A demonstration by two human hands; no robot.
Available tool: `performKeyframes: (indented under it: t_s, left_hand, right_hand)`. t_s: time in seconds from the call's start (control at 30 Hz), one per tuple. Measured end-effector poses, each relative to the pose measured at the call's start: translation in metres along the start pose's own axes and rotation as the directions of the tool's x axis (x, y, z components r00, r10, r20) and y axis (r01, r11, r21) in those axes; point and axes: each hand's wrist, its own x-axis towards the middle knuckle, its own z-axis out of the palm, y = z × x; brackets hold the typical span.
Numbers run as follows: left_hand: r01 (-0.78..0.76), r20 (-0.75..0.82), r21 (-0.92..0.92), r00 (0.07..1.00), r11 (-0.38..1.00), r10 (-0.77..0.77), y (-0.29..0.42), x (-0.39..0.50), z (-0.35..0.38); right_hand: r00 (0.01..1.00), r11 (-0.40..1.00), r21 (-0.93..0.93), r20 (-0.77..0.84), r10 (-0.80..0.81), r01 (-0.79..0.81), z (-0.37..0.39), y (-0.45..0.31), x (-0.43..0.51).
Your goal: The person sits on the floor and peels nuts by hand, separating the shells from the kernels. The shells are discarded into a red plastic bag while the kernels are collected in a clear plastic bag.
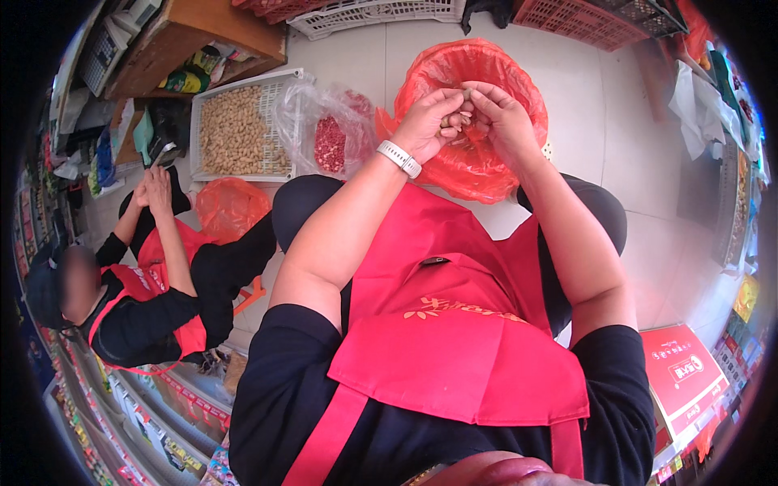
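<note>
My left hand (428, 121), with a white watch band at its wrist, holds several peanuts (453, 123) in its curled fingers. Its thumb and forefinger meet those of my right hand (506, 118) on a small peanut pod (467, 93), partly covered by the fingertips. Both hands are over a round container lined with a red plastic bag (425, 70). To the left, a clear plastic bag (292, 112) holds red-skinned peanut kernels (330, 143). Beside it, unshelled peanuts (234, 124) fill much of a white plastic crate (245, 178).
A co-worker in a red apron (191, 340) sits at the left, hands together, near another red plastic bag (233, 206). Crates (377, 13) line the far side. A wooden cabinet (182, 36) stands far left, and a red carton (687, 376) lies at the right.
</note>
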Motion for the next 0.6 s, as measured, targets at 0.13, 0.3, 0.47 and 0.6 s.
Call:
performKeyframes:
  t_s: [0.13, 0.3, 0.47, 0.6]
  left_hand:
    - [-0.064, -0.018, 0.070, 0.998, 0.996, 0.066, 0.000, 0.000, 0.004]
    - [-0.076, -0.024, 0.074, 0.997, 0.994, 0.078, 0.002, 0.000, 0.004]
    - [-0.074, -0.073, 0.131, 0.994, 0.989, 0.084, 0.003, -0.008, 0.012]
    - [-0.021, -0.105, 0.220, 0.993, 0.975, 0.045, 0.010, -0.006, 0.020]
  right_hand:
    - [0.993, 0.987, -0.130, -0.050, -0.105, 0.098, 0.002, -0.001, -0.005]
    - [0.981, 0.966, -0.192, -0.048, -0.186, 0.174, -0.001, 0.006, 0.002]
    - [0.952, 0.908, -0.299, 0.006, -0.305, 0.293, -0.009, 0.013, 0.008]
    - [0.913, 0.823, -0.424, 0.025, -0.408, 0.379, -0.006, 0.006, 0.006]
